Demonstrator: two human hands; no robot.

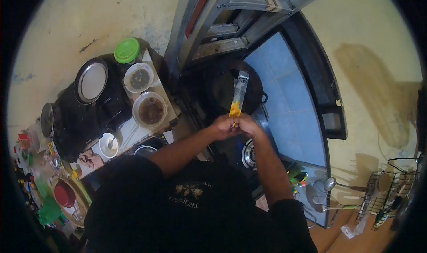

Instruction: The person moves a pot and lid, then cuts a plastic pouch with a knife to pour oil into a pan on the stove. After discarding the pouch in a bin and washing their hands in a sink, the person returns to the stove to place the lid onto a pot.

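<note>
Both hands are together at the centre, near the rim of a dark wok (222, 90) on the stove. My left hand (224, 127) has its fingers closed round the lower end of a long, narrow plastic packet (239, 95), clear and silvery above and yellow below. Against it, my right hand (247, 124) pinches the same yellow end. The packet extends away from me over the wok. Just below the hands is a stove burner (250, 154).
Left of the stove, a counter holds a green-lidded container (126, 50), a white bowl (138, 78), a strainer bowl (150, 109) and a small cup with a spoon (109, 145). Blue tiles (289, 97) line the right. Ladles and a wire rack (384, 195) are lower right.
</note>
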